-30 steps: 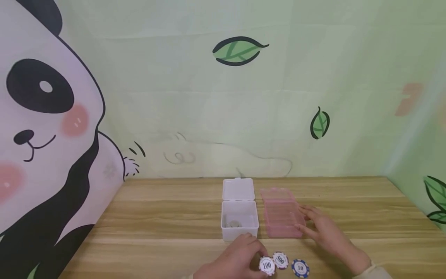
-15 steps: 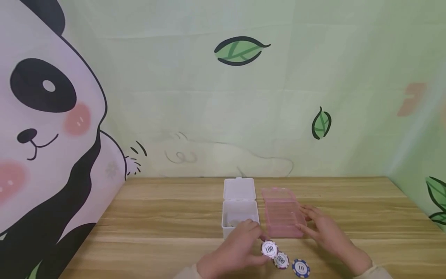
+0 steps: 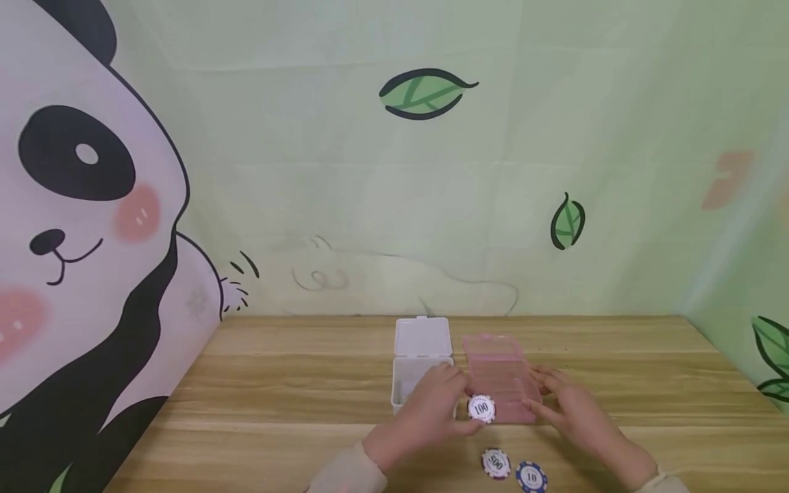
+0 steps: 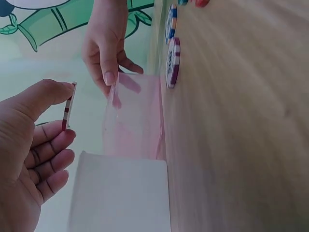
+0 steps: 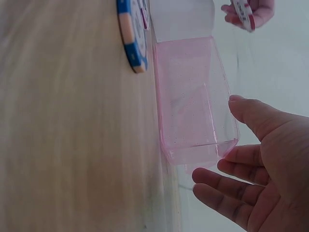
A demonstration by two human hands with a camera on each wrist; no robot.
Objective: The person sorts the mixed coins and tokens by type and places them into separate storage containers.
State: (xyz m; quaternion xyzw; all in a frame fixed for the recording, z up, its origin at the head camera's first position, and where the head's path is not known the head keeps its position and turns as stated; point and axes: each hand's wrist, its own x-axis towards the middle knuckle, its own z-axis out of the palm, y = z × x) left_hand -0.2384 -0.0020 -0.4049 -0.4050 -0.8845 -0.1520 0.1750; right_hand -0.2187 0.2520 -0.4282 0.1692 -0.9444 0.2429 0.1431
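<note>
My left hand pinches a white poker chip marked 100, with dark red edge stripes, between thumb and fingers. The chip is raised above the table and overlaps the near end of the open pink plastic box in the head view. At that box's right side, my right hand holds it, thumb at the near side and fingers along the far side. Left of the pink box stands an open white plastic box, its inside partly hidden behind my left hand.
Nearer me on the wooden table lie a white chip marked 500 and a blue-edged chip marked 10. More chips show at the left wrist view's top edge. A printed cloth backdrop stands behind.
My left hand has lifted the 100 chip from beside the 500 chip and carried it forward, toward the pink box. The right hand has stayed at the pink box.
</note>
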